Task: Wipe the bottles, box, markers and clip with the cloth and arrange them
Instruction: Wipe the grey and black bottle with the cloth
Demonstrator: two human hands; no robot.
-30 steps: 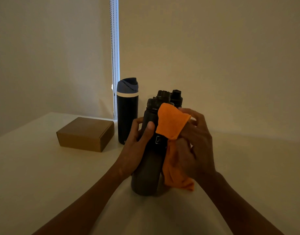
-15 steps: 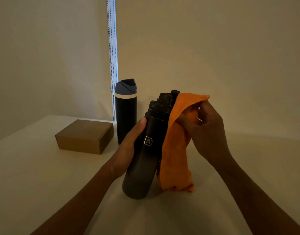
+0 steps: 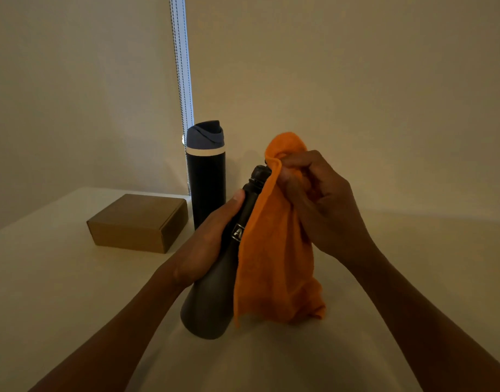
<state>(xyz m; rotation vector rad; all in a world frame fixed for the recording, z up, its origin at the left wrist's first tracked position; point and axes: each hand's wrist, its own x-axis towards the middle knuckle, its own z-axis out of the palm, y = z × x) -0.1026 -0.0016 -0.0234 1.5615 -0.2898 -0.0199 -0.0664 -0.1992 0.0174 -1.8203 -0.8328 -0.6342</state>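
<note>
Dark bottle [image 3: 215,284]: tilted on the bench [image 3: 73,292], clasped in the left grip [image 3: 206,244]. Orange cloth [image 3: 274,250]: pinched closed in the right grip [image 3: 316,199], now raised from body to cap; body wiping judged done, cap in hand.

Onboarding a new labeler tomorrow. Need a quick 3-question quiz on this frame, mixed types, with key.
1. True or false: the cardboard box is stacked on the blue-lidded bottle.
2. Which hand grips the dark bottle by its body?
A. left hand
B. right hand
C. neither
3. Fill in: the right hand bunches the orange ____ over the dark bottle's cap.

Key
1. False. The box lies on the table, left of that bottle.
2. A. The left hand wraps the tilted bottle.
3. cloth
</note>
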